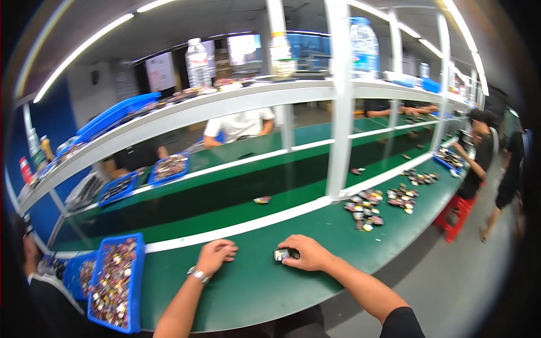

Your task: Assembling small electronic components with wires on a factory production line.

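Observation:
My right hand (309,253) is closed around a small dark box-shaped device (281,255) with a pale, screen-like face. It rests at or just over the green tabletop (248,293). To the left, my left hand (215,256) hovers low over the same surface, its fingers loosely bent and apart, with nothing visible in them. A metal-banded watch (198,275) circles that wrist. Beyond my right hand lie loose piles of small dark and reddish parts (363,209). A blue tray (138,281) full of similar small parts stands left of my left hand.
A conveyor belt (225,217) runs behind a white rail, with one small part (262,200) on it. White posts (338,112) carry an overhead shelf with bottles and trays. Co-workers sit across the belt and at the right, near a red stool (463,217).

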Motion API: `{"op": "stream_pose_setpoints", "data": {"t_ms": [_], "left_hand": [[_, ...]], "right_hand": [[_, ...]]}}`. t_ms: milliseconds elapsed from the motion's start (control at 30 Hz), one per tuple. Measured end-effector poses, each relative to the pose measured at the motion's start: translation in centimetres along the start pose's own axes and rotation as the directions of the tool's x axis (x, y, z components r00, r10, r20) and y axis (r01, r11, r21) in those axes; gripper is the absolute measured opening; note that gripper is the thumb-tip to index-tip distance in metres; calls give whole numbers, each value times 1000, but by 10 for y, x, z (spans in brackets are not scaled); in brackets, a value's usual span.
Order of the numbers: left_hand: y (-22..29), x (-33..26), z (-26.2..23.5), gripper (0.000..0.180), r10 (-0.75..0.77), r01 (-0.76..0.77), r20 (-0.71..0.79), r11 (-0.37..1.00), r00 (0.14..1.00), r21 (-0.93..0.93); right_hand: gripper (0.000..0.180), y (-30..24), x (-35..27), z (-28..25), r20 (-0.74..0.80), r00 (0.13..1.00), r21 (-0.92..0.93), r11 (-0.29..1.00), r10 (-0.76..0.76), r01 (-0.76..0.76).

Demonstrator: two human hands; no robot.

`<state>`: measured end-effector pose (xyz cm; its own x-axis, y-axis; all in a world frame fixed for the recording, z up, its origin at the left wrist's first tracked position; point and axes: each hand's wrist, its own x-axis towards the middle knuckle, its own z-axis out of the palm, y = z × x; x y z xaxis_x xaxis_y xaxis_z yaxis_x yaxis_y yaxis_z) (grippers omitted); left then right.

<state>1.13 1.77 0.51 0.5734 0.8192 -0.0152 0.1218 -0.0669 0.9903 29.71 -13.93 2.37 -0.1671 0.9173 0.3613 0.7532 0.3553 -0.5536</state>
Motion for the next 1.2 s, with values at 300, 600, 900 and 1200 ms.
{"op": "stream_pose_setpoints", "data": {"t_ms": [300,600,900,1200], "left_hand": [[5,-25,-14,39,34,41,124,832,992,-553],[5,-22,-25,38,82,-14,122,880,989,-475],[10,-25,-19,54,17,72,167,853,986,-517],[2,-24,-15,49,58,9,150,911,987,-412]], "right_hand": [[48,-62,104,71,-203,961,284,928,-189,242],[52,-51,106,66,-110,947,186,930,-301,317],[50,-38,101,63,78,994,307,951,-75,47],[40,-50,97,57,-6,979,320,928,-201,193]]}}
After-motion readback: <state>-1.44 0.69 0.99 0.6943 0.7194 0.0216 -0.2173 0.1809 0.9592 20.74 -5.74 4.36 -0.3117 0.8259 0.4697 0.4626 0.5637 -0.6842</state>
